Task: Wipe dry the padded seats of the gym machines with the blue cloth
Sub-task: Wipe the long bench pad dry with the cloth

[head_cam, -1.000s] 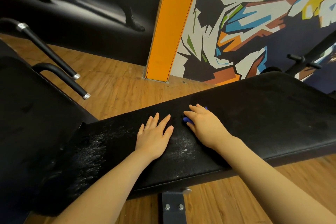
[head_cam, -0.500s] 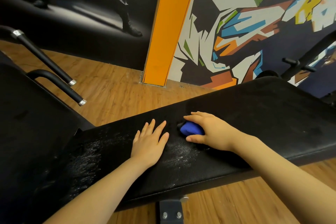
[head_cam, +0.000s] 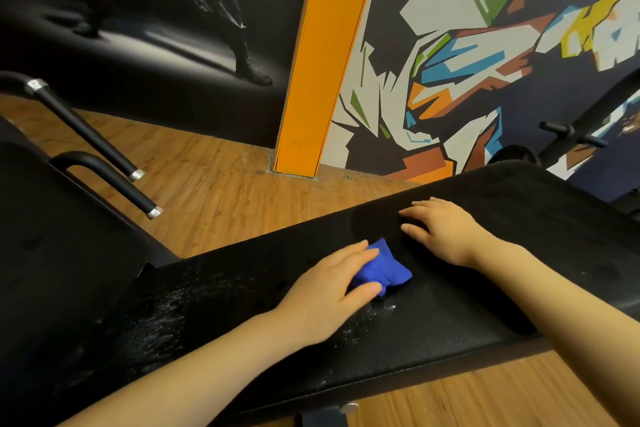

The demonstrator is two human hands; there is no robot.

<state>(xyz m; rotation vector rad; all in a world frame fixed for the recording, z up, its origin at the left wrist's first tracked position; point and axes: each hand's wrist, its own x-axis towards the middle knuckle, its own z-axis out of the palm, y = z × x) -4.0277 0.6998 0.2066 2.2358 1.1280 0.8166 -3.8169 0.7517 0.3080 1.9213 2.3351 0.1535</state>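
Observation:
A long black padded bench seat (head_cam: pixel 540 263) runs across the view from lower left to right. Its left part is speckled with water droplets (head_cam: pixel 162 319), and a few more lie near the middle. My left hand (head_cam: pixel 329 284) holds the bunched blue cloth (head_cam: pixel 389 270) on the pad, fingers over its top and thumb under its near edge. My right hand (head_cam: pixel 443 229) rests flat on the pad just beyond and to the right of the cloth, apart from it and holding nothing.
A second black pad (head_cam: pixel 52 253) fills the left side, with two black handle bars (head_cam: pixel 90 135) above it. Wooden floor (head_cam: pixel 225 191) lies beyond the bench. Behind stand an orange pillar (head_cam: pixel 322 62) and a painted wall. Machine pegs (head_cam: pixel 568 135) stick out at far right.
The blue cloth went from my right hand to my left. My right hand let go and moved right along the pad, while my left hand slid right onto the cloth.

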